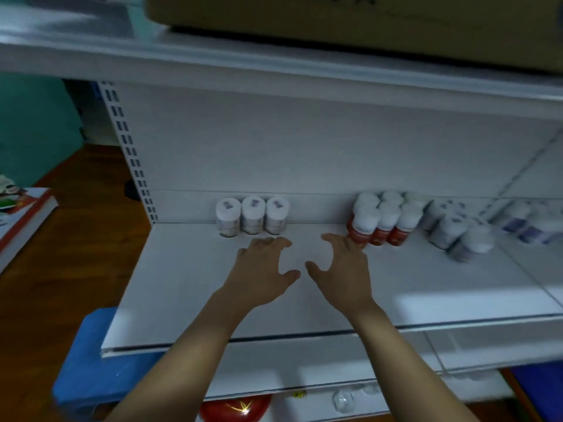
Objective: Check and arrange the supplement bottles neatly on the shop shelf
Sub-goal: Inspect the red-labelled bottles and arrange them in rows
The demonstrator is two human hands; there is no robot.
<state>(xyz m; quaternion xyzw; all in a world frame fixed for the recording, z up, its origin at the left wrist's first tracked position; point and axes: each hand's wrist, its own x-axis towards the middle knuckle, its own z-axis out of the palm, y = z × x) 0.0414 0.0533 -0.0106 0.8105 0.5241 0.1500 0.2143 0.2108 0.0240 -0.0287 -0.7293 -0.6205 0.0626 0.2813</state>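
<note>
row of three white-capped plastic supplement bottles with pale labels (253, 216) stands upright against the back panel, left of centre on the white metal shelf (189, 284); sides touching or nearly so, looks tidy. block of white-capped bottles with red labels (380, 222) stands to the right, several rows deep, with bare shelf between the two groups. further right, a string of white-capped grey-labelled bottles (454, 231) runs diagonally toward the front edge, the messiest bit; too blurred to read labels. left hand (265, 266) hovers just in front of the three-bottle row, fingers spread, holding nothing; can't tell if the fingertips touch the rightmost bottle. right hand (341, 263) is likewise spread and empty, fingertips just beside the front-left red-label bottle. my read: step in hand is squaring up one group. to do it well: flat palms either side of the group, slide rather than lift, contact low on the body and not the cap so nothing tips; push back to the back panel, labels forward. red block is tight, so a nudge at one corner likely skews the rest; brace the far side. brown cardboard box (335, 13) sits on the shelf above, so keep wrists low
</note>
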